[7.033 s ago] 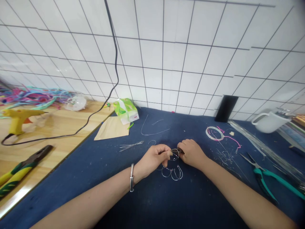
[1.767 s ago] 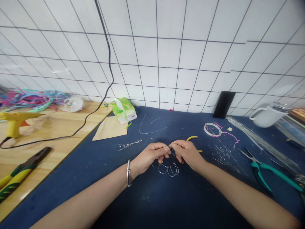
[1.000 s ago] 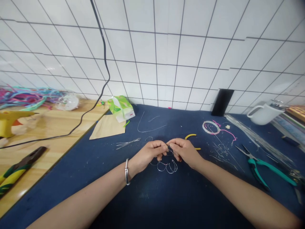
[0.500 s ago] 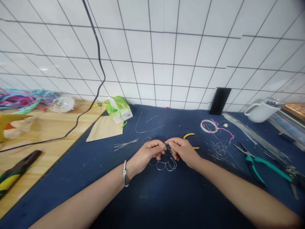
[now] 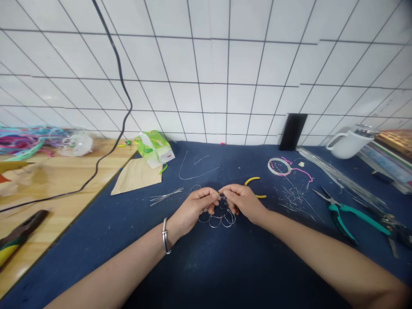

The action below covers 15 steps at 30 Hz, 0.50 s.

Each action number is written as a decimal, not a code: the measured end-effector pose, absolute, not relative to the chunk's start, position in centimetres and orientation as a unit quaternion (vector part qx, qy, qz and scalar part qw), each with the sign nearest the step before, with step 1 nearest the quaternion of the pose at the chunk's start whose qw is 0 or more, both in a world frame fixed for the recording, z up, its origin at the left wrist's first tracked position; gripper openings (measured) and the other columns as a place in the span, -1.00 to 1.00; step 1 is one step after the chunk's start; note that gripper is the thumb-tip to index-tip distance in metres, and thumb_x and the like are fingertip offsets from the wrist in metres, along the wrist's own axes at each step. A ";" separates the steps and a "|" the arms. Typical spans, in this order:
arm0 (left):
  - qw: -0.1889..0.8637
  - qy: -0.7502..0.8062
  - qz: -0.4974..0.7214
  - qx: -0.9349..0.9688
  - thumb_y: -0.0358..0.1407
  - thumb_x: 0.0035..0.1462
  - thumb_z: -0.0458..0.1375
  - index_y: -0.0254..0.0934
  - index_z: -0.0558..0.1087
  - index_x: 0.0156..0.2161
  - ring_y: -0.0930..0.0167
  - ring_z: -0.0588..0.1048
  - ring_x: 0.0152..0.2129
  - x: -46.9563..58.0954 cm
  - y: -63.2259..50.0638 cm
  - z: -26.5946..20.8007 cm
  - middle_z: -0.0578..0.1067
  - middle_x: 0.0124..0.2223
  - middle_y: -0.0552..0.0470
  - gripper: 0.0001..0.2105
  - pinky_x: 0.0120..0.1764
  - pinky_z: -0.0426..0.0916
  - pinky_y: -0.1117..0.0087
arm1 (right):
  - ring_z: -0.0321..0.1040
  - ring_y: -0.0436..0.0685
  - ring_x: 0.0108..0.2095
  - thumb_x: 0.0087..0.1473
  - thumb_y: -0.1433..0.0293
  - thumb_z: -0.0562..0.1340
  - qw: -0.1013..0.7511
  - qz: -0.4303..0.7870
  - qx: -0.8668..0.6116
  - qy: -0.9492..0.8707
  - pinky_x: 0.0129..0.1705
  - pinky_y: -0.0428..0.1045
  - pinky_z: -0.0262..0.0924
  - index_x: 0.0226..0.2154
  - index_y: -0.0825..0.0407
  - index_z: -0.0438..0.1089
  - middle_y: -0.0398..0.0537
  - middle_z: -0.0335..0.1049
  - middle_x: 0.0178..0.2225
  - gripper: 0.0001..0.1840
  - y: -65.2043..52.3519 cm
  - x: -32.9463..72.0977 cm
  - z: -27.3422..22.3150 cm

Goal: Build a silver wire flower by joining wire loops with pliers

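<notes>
Several joined loops of thin silvery wire hang beneath my fingers, over the dark blue mat. My left hand, with a silver bangle on the wrist, pinches the wire between thumb and forefinger. Right beside it my right hand pinches the same wirework, fingertips almost touching the left ones. The fingers hide the exact spot they grip. Just behind my right hand lie yellow-handled pliers, their jaws hidden. Left of my hands rests a small bundle of straight wires.
Teal-handled pliers, wire scraps, a white ring spool and long wires lie right. A white mug stands farther back. Left are brown paper, a green packet, dark pliers and a black cable.
The view has shifted slightly, so the scene sits a little farther left. Both hands keep their pinch on the wire, with hardly any other movement.
</notes>
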<state>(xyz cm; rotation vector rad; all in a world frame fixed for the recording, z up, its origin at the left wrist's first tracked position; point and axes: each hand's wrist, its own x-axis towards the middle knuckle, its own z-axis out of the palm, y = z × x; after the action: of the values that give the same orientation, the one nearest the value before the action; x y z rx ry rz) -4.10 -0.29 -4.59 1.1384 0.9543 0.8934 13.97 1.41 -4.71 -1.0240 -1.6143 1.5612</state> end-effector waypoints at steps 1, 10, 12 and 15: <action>0.647 0.422 0.397 0.496 -0.23 0.10 0.08 -0.33 0.39 -0.38 0.58 0.28 -0.60 -4.1 -0.3 -4.6 0.39 -0.41 0.06 -0.82 -0.48 0.17 0.50 | 0.08 -0.10 -0.70 0.11 0.19 0.05 0.332 0.598 -0.390 -0.617 -0.65 -0.17 0.04 -0.24 0.04 0.33 -0.28 0.13 -0.70 -0.69 1.4 14.0 -4.7; 0.661 0.426 0.423 0.451 -0.25 0.07 0.12 -0.33 0.41 -0.37 0.59 0.31 -0.62 -4.0 -0.2 -4.8 0.41 -0.40 0.05 -0.85 -0.50 0.21 0.51 | 0.07 -0.11 -0.69 0.08 0.18 0.09 0.331 0.599 -0.395 -0.613 -0.65 -0.18 0.03 -0.33 0.06 0.33 -0.27 0.15 -0.69 -0.72 1.4 14.0 -4.8; 0.667 0.421 0.427 0.442 -0.25 0.07 0.13 -0.33 0.41 -0.36 0.59 0.30 -0.63 -4.0 -0.1 -4.9 0.40 -0.40 0.06 -0.85 -0.49 0.22 0.50 | 0.05 -0.11 -0.68 0.07 0.18 0.10 0.333 0.603 -0.400 -0.604 -0.65 -0.18 0.02 -0.37 0.07 0.31 -0.27 0.14 -0.69 -0.72 1.5 14.0 -5.0; 0.677 0.415 0.431 0.430 -0.26 0.07 0.13 -0.33 0.40 -0.36 0.60 0.28 -0.64 -4.0 -0.1 -4.9 0.39 -0.41 0.06 -0.86 -0.50 0.24 0.50 | 0.05 -0.11 -0.68 0.07 0.16 0.10 0.338 0.613 -0.404 -0.588 -0.65 -0.19 0.02 -0.42 0.07 0.28 -0.26 0.14 -0.69 -0.71 1.6 14.1 -5.2</action>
<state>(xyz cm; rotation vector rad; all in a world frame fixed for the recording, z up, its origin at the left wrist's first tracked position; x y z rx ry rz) -4.00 -0.10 -4.90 0.9661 0.9325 0.9681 14.09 1.58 -5.17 -1.0538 -1.5332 1.5978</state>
